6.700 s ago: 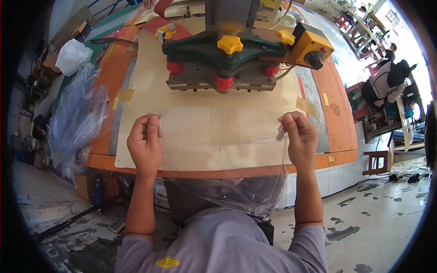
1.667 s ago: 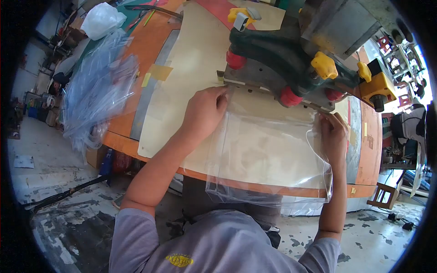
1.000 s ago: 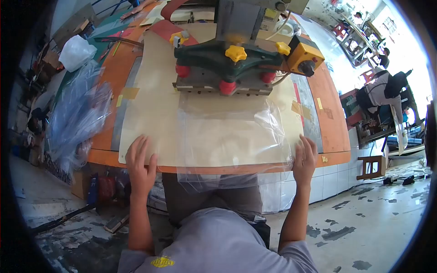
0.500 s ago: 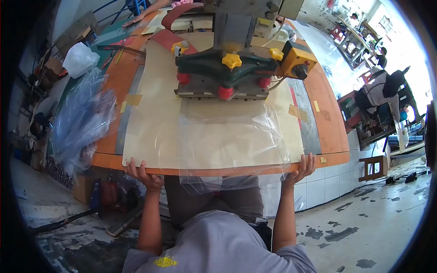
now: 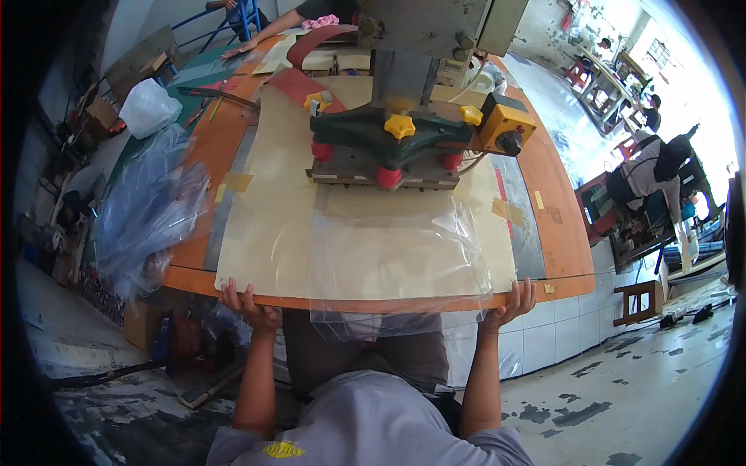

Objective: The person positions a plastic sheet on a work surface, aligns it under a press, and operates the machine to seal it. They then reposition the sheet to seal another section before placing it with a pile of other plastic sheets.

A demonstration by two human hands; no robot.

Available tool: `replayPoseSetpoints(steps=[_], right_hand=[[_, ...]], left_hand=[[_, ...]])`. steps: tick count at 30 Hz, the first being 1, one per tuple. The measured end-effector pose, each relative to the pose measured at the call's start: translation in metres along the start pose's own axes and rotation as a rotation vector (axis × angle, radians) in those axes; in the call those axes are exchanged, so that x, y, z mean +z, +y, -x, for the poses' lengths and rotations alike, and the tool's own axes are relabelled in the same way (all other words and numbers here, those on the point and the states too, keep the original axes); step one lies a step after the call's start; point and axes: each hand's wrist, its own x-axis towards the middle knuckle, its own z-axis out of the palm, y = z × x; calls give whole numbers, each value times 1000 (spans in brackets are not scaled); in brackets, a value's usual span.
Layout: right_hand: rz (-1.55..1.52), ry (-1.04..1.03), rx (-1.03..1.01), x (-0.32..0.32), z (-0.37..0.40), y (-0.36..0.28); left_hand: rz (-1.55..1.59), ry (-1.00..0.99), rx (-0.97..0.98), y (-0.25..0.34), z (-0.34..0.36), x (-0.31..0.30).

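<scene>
My left hand (image 5: pixel 251 308) grips the front edge of the orange table (image 5: pixel 183 278), its fingertips showing above the rim near the beige sheet's left corner. At the sheet's right corner, my right hand (image 5: pixel 508 306) holds the same edge, fingers pointing up; what lies under the rim is hidden. Between them a clear plastic sheet (image 5: pixel 396 256) lies over the beige sheet (image 5: pixel 264 241) and hangs past the edge. Its far end reaches the metal plate (image 5: pixel 350 177) of a press head (image 5: pixel 365 128) with yellow star knobs and red feet.
A yellow control box (image 5: pixel 503 128) with a black knob sits right of the press. Clear plastic sheets (image 5: pixel 151 210) and a white plastic bag (image 5: pixel 149 107) lie at left. Another person's arm (image 5: pixel 268 31) rests at the far edge. A wooden stool (image 5: pixel 639 301) stands on the floor at right.
The view has tilted a little, so table and press sit lower in the picture. More of the other person's arm shows. Both my hands stay at the table edge.
</scene>
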Motion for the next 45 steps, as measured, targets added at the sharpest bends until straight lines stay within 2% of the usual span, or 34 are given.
replayPoseSetpoints(steps=[45], right_hand=[[-39, -13, 40, 1, 8, 9]], left_hand=[[0, 33, -10, -4, 12, 10]])
